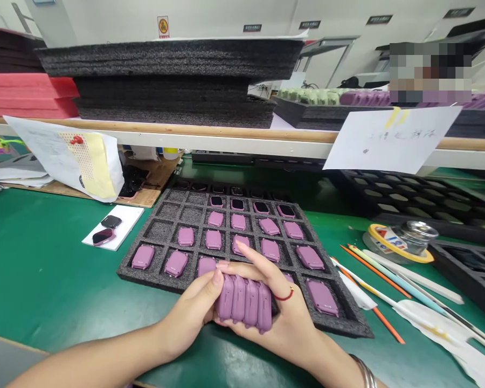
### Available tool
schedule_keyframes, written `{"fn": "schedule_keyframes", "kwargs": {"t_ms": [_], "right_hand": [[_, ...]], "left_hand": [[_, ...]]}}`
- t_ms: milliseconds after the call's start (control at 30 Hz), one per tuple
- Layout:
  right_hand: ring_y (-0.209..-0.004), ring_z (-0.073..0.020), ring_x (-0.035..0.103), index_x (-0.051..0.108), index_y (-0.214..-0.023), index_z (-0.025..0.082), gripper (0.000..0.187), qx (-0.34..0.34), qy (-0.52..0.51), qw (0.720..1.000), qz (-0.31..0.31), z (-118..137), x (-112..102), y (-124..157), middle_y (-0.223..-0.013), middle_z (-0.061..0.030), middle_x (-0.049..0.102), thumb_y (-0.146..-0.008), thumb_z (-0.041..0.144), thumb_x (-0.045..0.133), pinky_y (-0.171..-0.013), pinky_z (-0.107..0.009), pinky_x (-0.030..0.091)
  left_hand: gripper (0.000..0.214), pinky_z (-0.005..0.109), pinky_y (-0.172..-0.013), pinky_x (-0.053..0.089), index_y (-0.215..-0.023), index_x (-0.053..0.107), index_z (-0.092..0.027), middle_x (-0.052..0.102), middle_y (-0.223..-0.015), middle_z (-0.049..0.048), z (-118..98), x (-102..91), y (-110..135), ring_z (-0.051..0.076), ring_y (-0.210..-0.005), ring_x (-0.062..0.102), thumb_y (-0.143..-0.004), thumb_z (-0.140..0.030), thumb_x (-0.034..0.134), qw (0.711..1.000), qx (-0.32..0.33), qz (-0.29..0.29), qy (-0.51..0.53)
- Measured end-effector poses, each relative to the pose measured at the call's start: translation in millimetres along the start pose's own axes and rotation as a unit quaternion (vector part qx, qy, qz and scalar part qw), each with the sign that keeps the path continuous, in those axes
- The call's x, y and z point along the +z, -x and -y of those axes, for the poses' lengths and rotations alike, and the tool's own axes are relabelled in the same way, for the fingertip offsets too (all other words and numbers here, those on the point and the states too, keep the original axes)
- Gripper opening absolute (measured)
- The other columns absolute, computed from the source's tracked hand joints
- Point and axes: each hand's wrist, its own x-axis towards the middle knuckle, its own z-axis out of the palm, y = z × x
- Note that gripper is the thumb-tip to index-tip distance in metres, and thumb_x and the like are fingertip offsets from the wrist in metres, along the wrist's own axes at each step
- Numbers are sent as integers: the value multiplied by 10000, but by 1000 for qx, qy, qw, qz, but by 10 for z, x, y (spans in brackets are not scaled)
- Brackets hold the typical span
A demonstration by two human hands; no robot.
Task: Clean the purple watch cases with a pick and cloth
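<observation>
A row of several purple watch cases (244, 303) is gripped between my two hands, edges facing me, above the near side of the tray. My left hand (200, 299) presses on the row's left end with thumb and fingers. Around the right end and underneath curls my right hand (285, 307), its index finger raised. Below and behind them lies a black foam tray (161, 230) with square pockets. Purple watch cases (186, 236) sit in many pockets; those in a farther row show dark screens (237, 204). My hands hide some of the near pockets.
Thin sticks (380, 272), white cloth scraps (432, 323) and a glass jar (414, 240) with a tape roll lie at right, beside more foam trays (396, 199). Two dark pieces rest on a white pad (115, 229) at left. A shelf edge (226, 137) crosses above, carrying black foam stacks (165, 81).
</observation>
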Motion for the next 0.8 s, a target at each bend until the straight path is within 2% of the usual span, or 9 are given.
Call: {"fn": "schedule_keyframes", "kwargs": {"t_ms": [100,167,333,400,467,567,633,700,800], "right_hand": [[-1158,-240,702,230,-1585,317,1027,-10,1,1000,6,19,-11,-5,-1271,-49,715,-766,201,839,-1042,-376,571],[-1172,-229,694,212,-1592,316,1025,-19,5,1000,11,29,-15,-6,-1268,-38,716,-781,208,829,-1046,-356,567],[-1189,-245,686,190,-1604,320,898,-37,34,998,45,10,7,25,-1262,-56,723,-892,344,736,-1033,-377,573],[-1201,-259,678,159,-1613,313,839,-55,59,995,57,-5,20,48,-1294,-83,706,-944,383,660,-1030,-409,572],[-1255,-273,641,144,-1619,295,789,-76,92,991,64,-7,26,65,-1369,-110,657,-979,336,603,-1072,-450,537],[-1340,-307,564,173,-1613,290,851,-95,119,987,57,25,10,69,-1446,-123,590,-927,295,676,-1159,-520,439],[-1328,-329,568,195,-1602,316,959,-74,88,993,41,50,-12,64,-1421,-118,600,-843,442,767,-1165,-545,424],[-1305,-333,583,229,-1588,338,977,-14,20,999,23,52,-31,62,-1381,-113,615,-794,626,721,-1145,-537,448],[-1289,-297,599,357,-1532,340,710,90,-96,991,-22,-6,-36,59,-1335,-106,636,-926,692,466,-1113,-483,486]], "left_hand": [[578,228,-566,397,-973,700,-140,659,-725,13,16,-19,4,127,-628,550,-804,-692,672,1000,17,-4,-12],[561,239,-587,423,-932,701,-136,638,-694,4,4,-24,1,133,-629,559,-783,-677,704,998,36,16,-40],[455,323,-839,506,-932,720,-126,706,-921,55,-72,-5,-23,226,-907,652,-625,-393,925,985,58,77,-143],[408,342,-906,502,-955,726,-128,709,-974,60,-96,11,-22,243,-979,654,-634,-288,919,982,62,78,-162],[401,352,-943,498,-1004,729,-130,718,-1018,66,-108,24,-12,246,-1017,655,-653,-222,899,980,67,70,-172],[414,350,-894,521,-1001,733,-123,737,-993,71,-105,28,8,244,-969,667,-638,-223,905,979,61,31,-194],[447,357,-851,536,-991,730,-111,744,-950,78,-96,21,19,249,-918,675,-613,-257,920,978,55,4,-204],[486,377,-857,546,-1014,725,-108,756,-965,97,-89,13,32,268,-917,693,-605,-278,924,978,53,-13,-202],[506,395,-919,543,-1058,735,-136,778,-1043,115,-94,12,63,303,-998,710,-608,-269,923,968,75,-35,-237]]}}
